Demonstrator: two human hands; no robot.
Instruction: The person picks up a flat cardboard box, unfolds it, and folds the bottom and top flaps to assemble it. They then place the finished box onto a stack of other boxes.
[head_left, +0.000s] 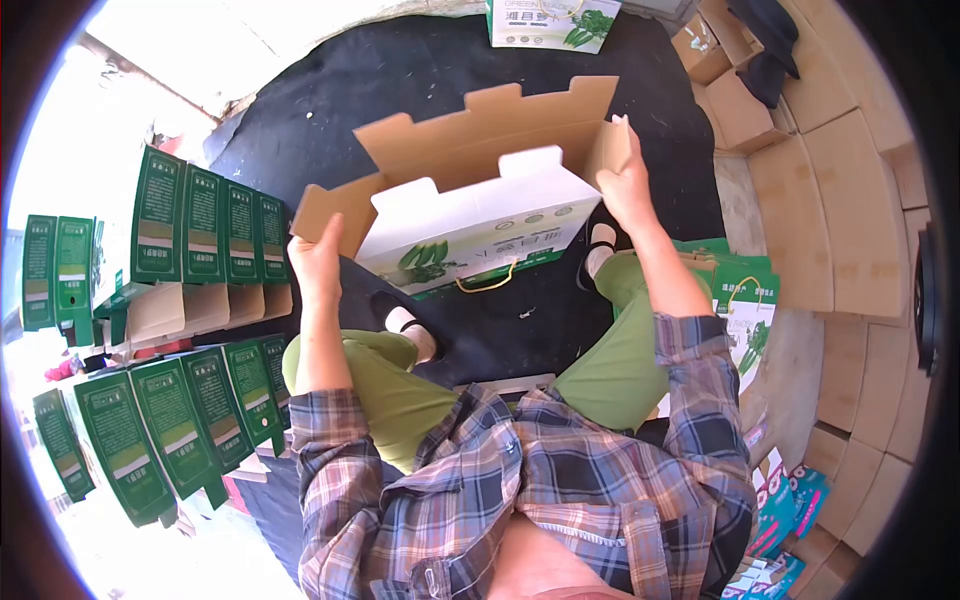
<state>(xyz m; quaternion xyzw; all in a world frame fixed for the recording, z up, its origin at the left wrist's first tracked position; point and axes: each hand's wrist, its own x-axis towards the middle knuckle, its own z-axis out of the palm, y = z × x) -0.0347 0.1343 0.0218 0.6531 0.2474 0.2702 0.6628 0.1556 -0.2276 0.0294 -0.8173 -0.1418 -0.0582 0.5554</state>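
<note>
I hold an unfolded cardboard carton (pixel 470 215) in front of me, white and green printed outside, brown inside, its top flaps standing open. My left hand (pixel 316 262) grips the brown end flap at the carton's left. At the carton's right end, my right hand (pixel 626 185) pinches the other end flap. A yellow cord handle (pixel 490 282) hangs from the printed side. The carton hovers over a black mat (pixel 420 70), above my knees in green trousers.
Rows of assembled green cartons (pixel 200 225) stand at my left, more of them lower left (pixel 170 425). Flat brown cardboard sheets (pixel 830 220) are stacked on the right. Flat printed cartons (pixel 745 310) lie by my right knee. Another printed carton (pixel 550 25) stands at the far edge of the mat.
</note>
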